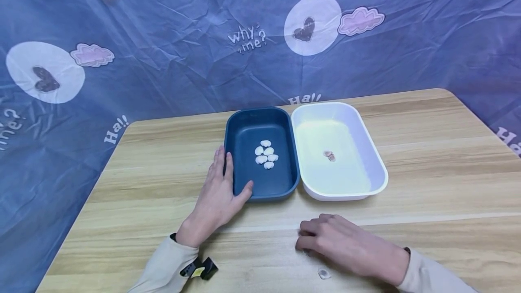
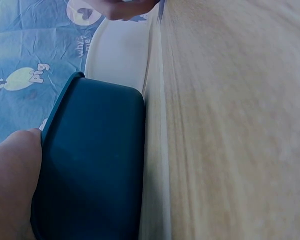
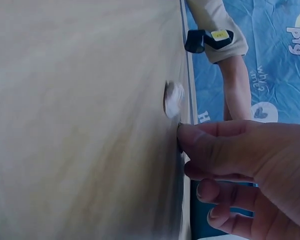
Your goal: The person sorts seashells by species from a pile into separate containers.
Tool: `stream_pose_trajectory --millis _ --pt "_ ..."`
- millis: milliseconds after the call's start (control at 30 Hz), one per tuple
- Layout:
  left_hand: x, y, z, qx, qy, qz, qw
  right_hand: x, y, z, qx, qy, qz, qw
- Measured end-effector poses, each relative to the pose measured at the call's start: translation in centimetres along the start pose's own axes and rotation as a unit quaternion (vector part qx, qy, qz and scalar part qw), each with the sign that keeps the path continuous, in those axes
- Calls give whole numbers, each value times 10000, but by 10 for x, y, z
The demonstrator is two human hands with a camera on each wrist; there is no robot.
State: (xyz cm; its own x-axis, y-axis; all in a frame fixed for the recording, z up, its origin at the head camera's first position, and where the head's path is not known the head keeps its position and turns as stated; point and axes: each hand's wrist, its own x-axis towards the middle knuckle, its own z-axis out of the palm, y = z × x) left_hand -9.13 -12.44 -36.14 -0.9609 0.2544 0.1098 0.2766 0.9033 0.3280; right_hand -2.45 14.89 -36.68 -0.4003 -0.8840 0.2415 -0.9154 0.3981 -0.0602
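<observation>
My left hand [image 1: 220, 193] rests against the left side of a dark blue tray [image 1: 262, 197], fingers fairly straight and thumb at the near rim. Several small white shells [image 1: 268, 151] lie grouped in that tray. Beside it stands a white tray [image 1: 368, 148] holding a few brownish shells [image 1: 329, 156]. In front of the trays, low over the table, my right hand [image 1: 346, 243] has its fingers curled. Its thumb and index finger pinch a small shell [image 3: 180, 142], mostly hidden by the fingertips. Another pale shell [image 1: 324, 273] lies on the table near this hand.
Both trays stand side by side on a wooden table [image 1: 154, 184]. Behind the table hangs a blue printed cloth [image 1: 195, 58]. A black device [image 1: 203, 269] is strapped at the left wrist.
</observation>
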Motion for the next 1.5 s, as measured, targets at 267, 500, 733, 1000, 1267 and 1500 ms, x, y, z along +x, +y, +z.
stream_pose_trajectory --millis 267,500,733,1000,1267,1500 --pt "0 0 -1 24 4 -7 10000 0 2 -1 -17 -16 -98 9999" --pt "0 -1 0 -27 -3 -15 10000 3 6 -19 43 -262 -13 9996" --pt "-1 -3 0 -20 40 -42 10000 13 46 -74 36 177 354 9992" --pt "-1 -1 0 -82 109 70 9999 17 116 -69 337 -993 1247 9866" --pt "0 -2 4 -139 149 74 9998 21 142 -44 354 -1407 1015 9842" --pt "1 -3 3 -120 157 45 9998 22 152 -38 221 -1153 999 9880"
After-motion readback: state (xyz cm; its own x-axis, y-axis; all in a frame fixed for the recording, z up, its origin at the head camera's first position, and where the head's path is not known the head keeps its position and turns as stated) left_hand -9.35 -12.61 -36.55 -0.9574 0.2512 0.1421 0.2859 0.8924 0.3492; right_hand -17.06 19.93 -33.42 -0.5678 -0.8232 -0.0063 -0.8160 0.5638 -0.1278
